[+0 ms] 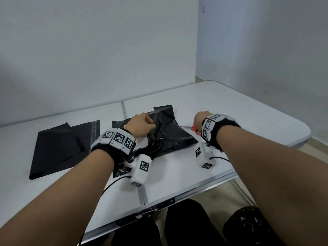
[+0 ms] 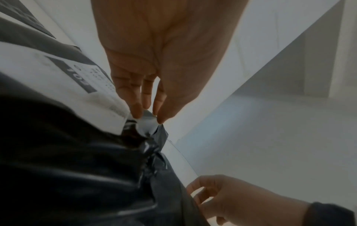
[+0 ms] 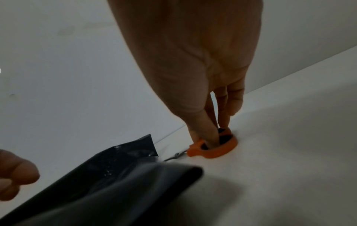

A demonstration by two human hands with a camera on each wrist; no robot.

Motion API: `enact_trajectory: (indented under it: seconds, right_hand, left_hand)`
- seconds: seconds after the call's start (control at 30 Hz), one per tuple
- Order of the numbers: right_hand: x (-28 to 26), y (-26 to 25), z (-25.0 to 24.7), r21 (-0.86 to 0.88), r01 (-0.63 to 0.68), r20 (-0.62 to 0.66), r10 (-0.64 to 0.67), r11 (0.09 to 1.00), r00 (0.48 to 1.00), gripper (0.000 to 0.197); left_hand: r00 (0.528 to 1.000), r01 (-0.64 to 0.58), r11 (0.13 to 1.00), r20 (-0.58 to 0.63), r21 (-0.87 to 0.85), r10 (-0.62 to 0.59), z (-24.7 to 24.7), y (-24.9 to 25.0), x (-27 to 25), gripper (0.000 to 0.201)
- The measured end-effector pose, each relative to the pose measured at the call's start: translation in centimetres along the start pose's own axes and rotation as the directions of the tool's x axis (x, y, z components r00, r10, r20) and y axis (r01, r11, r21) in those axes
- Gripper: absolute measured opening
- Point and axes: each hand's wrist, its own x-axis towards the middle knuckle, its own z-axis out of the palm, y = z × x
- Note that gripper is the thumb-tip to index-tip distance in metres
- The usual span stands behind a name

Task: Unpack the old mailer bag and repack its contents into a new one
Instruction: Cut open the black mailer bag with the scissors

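The old mailer bag (image 1: 170, 134), crumpled glossy black plastic with a white shipping label (image 2: 67, 79), lies at the table's middle. My left hand (image 1: 148, 122) pinches a fold of the plastic near the bag's far end; in the left wrist view the fingertips (image 2: 138, 113) close on that fold. The new mailer bag (image 1: 58, 148) lies flat and dark to the left. To the right of the old bag, my right hand (image 3: 210, 137) has a thumb and finger pushed into the orange handle loops of the scissors (image 3: 216, 146), which rest on the table. Their blades are mostly hidden.
The white folding table (image 1: 230, 107) has a seam down its middle and a metal front edge. Walls stand close behind it and to the right. Wrist camera cables trail over the near edge. Dark-clothed knees show below the table.
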Motion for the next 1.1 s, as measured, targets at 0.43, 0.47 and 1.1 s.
enact_trajectory:
  seconds: [0.43,0.47,1.1]
  right_hand:
    - [-4.3,0.6,-0.5,0.984,0.064,-0.07,0.029,0.164,0.997,0.018]
    - [-5.0,0.0,-0.5,0.998,0.045,-0.043,-0.039,0.05,0.998,0.018]
    - [-11.0,-3.9,1.3,0.911,-0.324,0.409,-0.466,0.254,0.785,0.044]
  left_hand:
    - [0.99,0.049,0.962,0.117,0.27,-0.083,1.2,-0.1,-2.0,0.017]
    - [0.993,0.051,0.971,0.096,0.233,-0.075,1.2,-0.3,-2.0,0.013]
    - [0.993,0.097,0.915,-0.024,-0.391,-0.116,2.1,-2.5,-1.9,0.015]
